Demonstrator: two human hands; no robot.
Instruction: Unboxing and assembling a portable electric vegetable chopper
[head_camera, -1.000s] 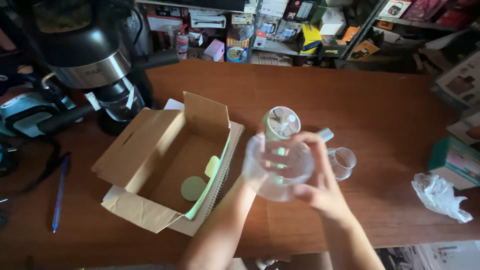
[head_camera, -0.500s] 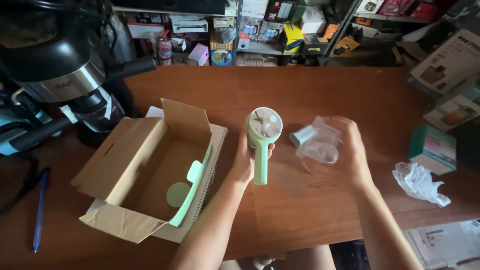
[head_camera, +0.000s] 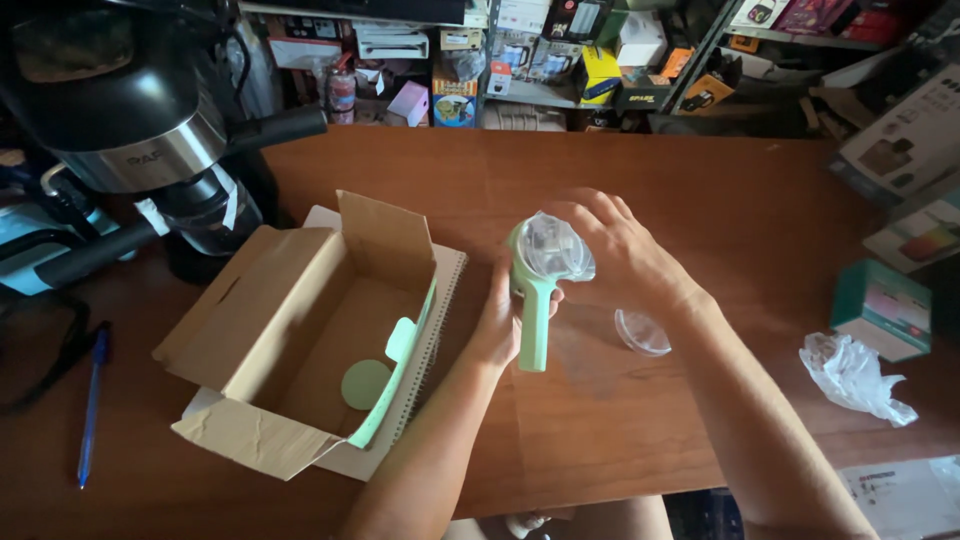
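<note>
I see my left hand (head_camera: 500, 318) clamped around the handle of a pale green handheld device (head_camera: 535, 300), held upright near the middle of the brown table (head_camera: 700, 220). My right hand (head_camera: 625, 250) comes in from 3 o'clock, fingers spread and curled against a clear plastic cover (head_camera: 555, 248) that sits over the device's round head; I cannot tell whether it grips the cover or only touches it. At 4 o'clock from the device, a second clear plastic piece (head_camera: 641, 331) lies on the table. At 9 o'clock, an open cardboard box (head_camera: 300, 330) rests on a spiral notebook (head_camera: 440, 310), with green parts (head_camera: 385, 370) inside. A crumpled plastic bag (head_camera: 855, 375) lies far out at 3 o'clock, and a blue pen (head_camera: 92, 400) far out at 9 o'clock.
</note>
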